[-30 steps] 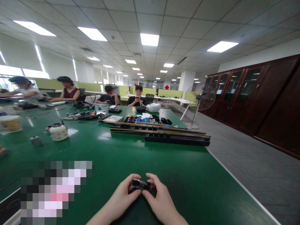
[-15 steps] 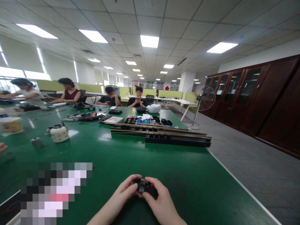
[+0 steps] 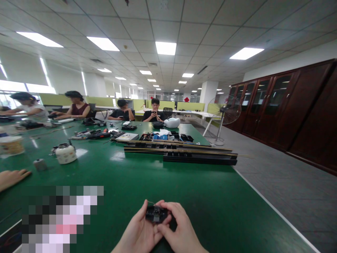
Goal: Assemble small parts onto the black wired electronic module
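Observation:
A small black mechanical part (image 3: pixel 156 214), with a greyish block at its middle and a thin wire-like piece at its top, is held between my hands above the near part of the green table. My left hand (image 3: pixel 142 225) is turned palm up, its fingers and thumb around the part from the left and below. With fingertips at the part's right end, my right hand (image 3: pixel 179 223) grips it from that side. My fingers hide some of its edges, and its exact kind is too small to make out.
Black rails (image 3: pixel 200 159) with thin brass-coloured rods lie across the green table (image 3: pixel 126 182). A white jar (image 3: pixel 65 154), a grey metal cylinder (image 3: pixel 40 164) and a tub (image 3: pixel 12 145) stand left. Another person's hand (image 3: pixel 14 179) rests at the left edge. Several people sit beyond.
My left hand has rolled palm up beneath the black part, which now shows more of its face. My right hand stays on its right side. Another person's hand has come further in from the left.

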A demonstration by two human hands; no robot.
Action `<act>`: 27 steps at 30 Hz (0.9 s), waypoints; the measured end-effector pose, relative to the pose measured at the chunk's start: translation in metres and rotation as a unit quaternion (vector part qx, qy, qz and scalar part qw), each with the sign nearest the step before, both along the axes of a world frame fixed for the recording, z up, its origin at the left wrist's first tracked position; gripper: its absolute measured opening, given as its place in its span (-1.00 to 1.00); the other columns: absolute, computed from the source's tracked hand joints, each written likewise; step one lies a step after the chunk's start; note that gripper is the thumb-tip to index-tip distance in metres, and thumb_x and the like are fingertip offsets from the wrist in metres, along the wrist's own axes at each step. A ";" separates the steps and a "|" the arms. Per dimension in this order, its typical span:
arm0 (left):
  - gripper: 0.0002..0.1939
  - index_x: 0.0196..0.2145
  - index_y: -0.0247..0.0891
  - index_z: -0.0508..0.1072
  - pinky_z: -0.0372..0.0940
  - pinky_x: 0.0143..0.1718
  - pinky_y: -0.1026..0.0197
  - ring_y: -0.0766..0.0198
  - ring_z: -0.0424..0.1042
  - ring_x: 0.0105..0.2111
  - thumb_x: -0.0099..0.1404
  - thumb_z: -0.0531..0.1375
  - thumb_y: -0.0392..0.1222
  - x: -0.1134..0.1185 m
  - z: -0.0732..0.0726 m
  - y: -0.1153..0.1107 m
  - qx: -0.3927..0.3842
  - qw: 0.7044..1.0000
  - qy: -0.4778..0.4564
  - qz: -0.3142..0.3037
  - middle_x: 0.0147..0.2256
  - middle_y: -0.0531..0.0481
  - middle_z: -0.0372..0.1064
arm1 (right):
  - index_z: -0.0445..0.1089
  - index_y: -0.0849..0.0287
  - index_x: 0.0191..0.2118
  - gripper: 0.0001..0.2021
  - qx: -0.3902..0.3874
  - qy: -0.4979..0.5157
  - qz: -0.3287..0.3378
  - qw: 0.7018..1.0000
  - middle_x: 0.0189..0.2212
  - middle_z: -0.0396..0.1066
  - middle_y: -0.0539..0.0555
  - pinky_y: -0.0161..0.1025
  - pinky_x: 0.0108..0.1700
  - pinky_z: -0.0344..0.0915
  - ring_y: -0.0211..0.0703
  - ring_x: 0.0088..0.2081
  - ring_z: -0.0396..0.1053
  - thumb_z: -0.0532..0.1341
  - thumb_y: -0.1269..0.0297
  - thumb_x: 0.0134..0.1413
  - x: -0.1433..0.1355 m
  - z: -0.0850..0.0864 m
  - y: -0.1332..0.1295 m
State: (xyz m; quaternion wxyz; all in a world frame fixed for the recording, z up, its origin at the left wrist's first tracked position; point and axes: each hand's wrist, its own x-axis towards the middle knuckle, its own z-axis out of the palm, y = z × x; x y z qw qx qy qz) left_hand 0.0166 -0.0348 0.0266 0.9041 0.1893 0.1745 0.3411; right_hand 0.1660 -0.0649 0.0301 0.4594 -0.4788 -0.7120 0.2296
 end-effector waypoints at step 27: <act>-0.69 -0.37 -0.35 0.42 0.22 -0.30 0.25 0.16 0.46 -0.33 0.17 0.07 -0.03 0.008 0.009 -0.006 -0.081 0.996 0.003 0.038 -0.42 -0.10 0.48 | 0.38 0.00 -0.25 -0.64 0.040 -0.071 -0.002 0.997 -0.16 0.37 0.01 -0.19 -0.09 0.23 -0.12 -0.09 0.28 0.20 0.55 -0.22 0.000 0.000 -0.001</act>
